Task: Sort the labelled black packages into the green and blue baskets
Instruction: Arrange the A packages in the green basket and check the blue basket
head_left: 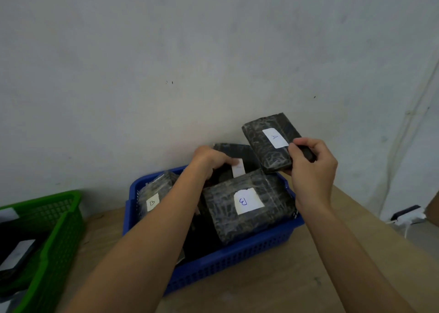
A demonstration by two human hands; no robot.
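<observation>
My right hand (312, 168) grips a black package labelled A (267, 144) by its near end, holding it above the far right corner of the blue basket (235, 263). My left hand (210, 160) reaches into the back of that basket and holds an upright black package (237, 153) with a white label that I cannot read. A large package labelled B (247, 206) lies on top in the basket. Another B package (155, 195) leans at its left side. The green basket (59, 229) at the left holds black packages with white labels.
Both baskets stand on a wooden table (273, 289) against a grey wall. A white power strip with a cable (407, 215) lies on the floor at the right, beyond the table edge.
</observation>
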